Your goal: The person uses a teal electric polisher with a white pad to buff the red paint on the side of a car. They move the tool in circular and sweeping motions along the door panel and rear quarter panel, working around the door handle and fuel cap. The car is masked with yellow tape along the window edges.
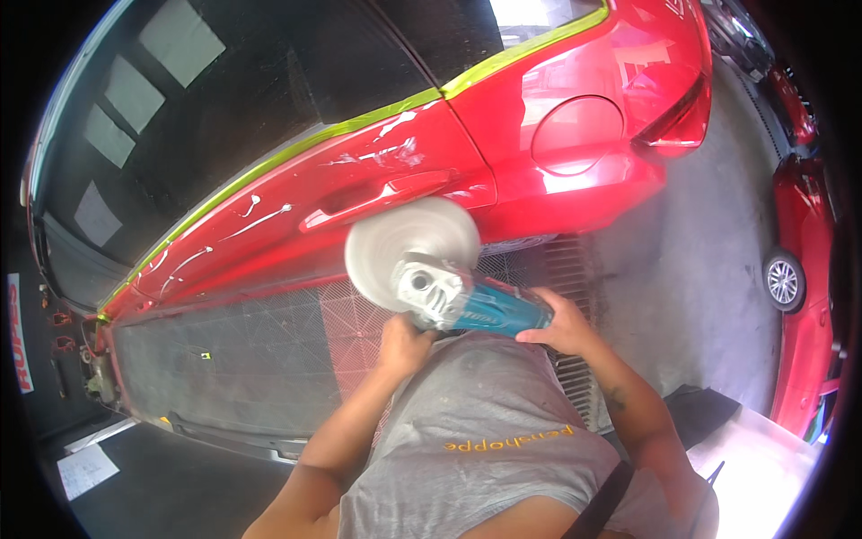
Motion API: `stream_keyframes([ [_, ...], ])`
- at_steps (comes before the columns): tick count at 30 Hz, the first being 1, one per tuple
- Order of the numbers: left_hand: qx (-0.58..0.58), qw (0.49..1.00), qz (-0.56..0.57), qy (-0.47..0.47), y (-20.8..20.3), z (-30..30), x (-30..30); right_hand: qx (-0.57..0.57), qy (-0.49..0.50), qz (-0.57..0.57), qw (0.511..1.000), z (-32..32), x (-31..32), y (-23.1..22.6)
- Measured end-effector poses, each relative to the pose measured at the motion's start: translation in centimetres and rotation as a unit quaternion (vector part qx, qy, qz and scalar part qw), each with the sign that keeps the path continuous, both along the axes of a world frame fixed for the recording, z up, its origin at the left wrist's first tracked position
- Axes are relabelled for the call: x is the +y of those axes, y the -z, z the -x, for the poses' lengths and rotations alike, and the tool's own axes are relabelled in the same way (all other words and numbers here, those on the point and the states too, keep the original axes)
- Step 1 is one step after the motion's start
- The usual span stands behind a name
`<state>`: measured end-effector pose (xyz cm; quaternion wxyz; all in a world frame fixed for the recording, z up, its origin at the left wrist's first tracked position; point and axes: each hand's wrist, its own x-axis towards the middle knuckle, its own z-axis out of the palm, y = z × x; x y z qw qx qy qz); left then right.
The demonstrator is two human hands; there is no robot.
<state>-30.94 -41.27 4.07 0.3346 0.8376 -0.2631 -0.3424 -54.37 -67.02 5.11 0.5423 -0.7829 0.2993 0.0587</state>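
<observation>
A red car is spread across the upper view from nine to one o'clock, its windows edged with yellow-green tape. At six o'clock a grey shirt is seen, and at three a parked red car. At the centre, in front of the car's side, a teal and silver polisher is held; its head is pointed to about half past nine, its long axis being run from there to a tail at half past three. By the head a pale round pad is blurred; whether the paint is touched cannot be told. The tail is clasped by the right hand, so the polisher is placed at nine o'clock from it; the left hand is curled tight under the head, with the polisher at two o'clock from it, its grip partly hidden. Lettering is borne by the tool's body, by a red-and-white sign at nine o'clock and, upside down in yellow-orange, by the shirt. White streaks are seen on the door at ten o'clock.
</observation>
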Motion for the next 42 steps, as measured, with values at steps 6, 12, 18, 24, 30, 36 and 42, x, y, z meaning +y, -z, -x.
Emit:
stream_keyframes([
  [6,0.027,0.998,-0.005,-0.063,-1.2,-2.4,4.5,0.076,-0.059,0.042,0.994,-5.3,2.8,-2.9],
  [12,0.046,0.995,0.06,-0.063,-0.9,1.2,1.2,0.035,-0.077,0.01,0.996,-2.7,-1.8,-3.8],
  [18,0.044,0.995,0.09,-0.018,-1.7,6.5,-7.9,0.022,-0.025,0.037,0.999,5.0,-9.2,-4.0],
  [24,0.031,0.991,0.13,-0.011,-1.2,10.9,-15.0,-0.004,-0.011,0.044,0.999,9.9,-15.3,-4.4],
  [30,-0.037,0.995,0.091,-0.026,-2.0,11.0,-15.7,-0.056,-0.025,0.032,0.998,9.2,-16.8,-1.3],
  [36,-0.04,0.996,0.071,-0.04,-2.2,10.2,-14.2,-0.085,-0.038,0.019,0.995,7.6,-15.9,0.1],
  [42,-0.056,0.994,0.08,-0.052,-1.3,9.9,-13.4,-0.09,-0.052,0.029,0.994,6.9,-15.5,-0.7],
])
